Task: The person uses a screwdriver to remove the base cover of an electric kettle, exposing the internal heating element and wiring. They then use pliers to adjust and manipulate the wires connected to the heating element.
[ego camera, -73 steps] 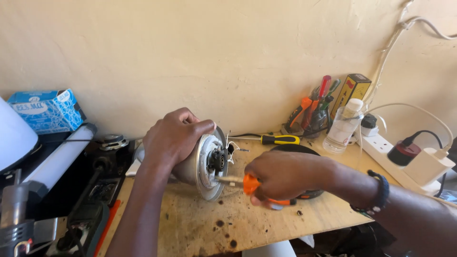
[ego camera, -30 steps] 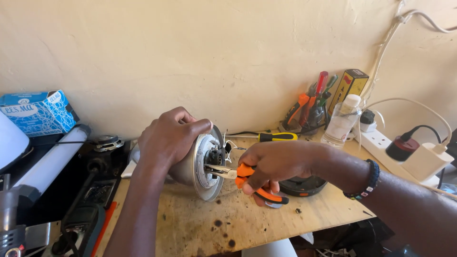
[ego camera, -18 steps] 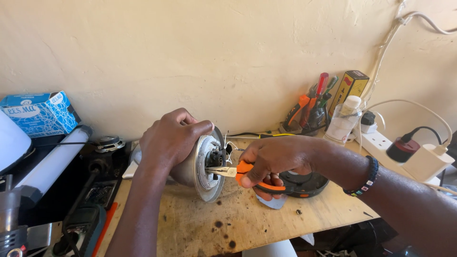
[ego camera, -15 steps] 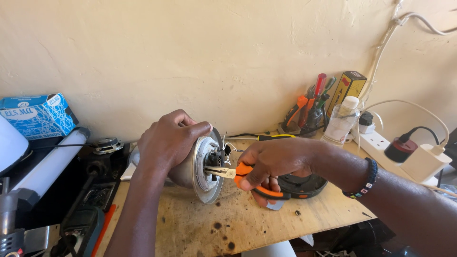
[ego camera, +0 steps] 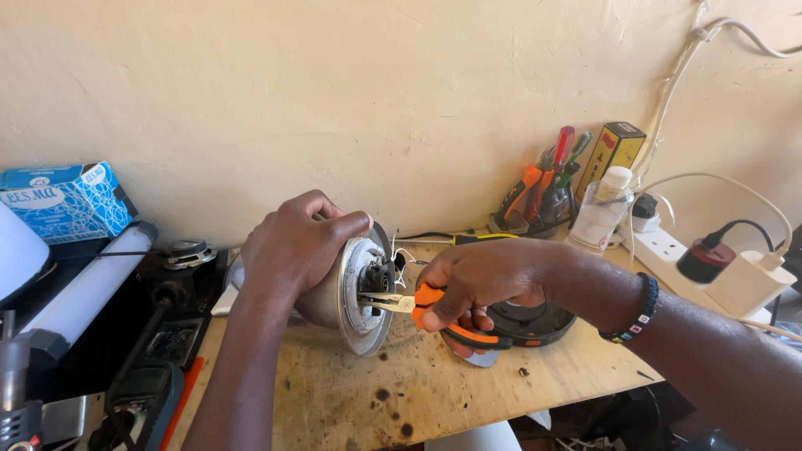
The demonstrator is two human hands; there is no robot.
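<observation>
The left hand (ego camera: 296, 242) is clamped over the top of a round silver metal motor housing (ego camera: 355, 288) standing on edge on the worn wooden bench (ego camera: 351, 401). The right hand (ego camera: 480, 280) squeezes orange-handled pliers (ego camera: 418, 305), tips at the housing's centre. Right of them lies a black ring-shaped part (ego camera: 535, 321); a clear plastic bottle (ego camera: 601, 213) stands far right by the wall.

The pliers (ego camera: 434, 311) sit in the right hand (ego camera: 480, 280), their tips reaching left into the middle of the round motor housing (ego camera: 355, 288), which lies on its side on the workbench (ego camera: 401, 392). The left hand (ego camera: 296, 242) rests on top of the housing, left of the grip. Just right of the grip, behind the right hand, lies a ring-shaped part (ego camera: 535, 321). Farther right and back, screwdrivers (ego camera: 547, 179), a bottle (ego camera: 603, 209) and a power strip (ego camera: 668, 246) stand near the wall. Far left sits a box (ego camera: 63, 200).
</observation>
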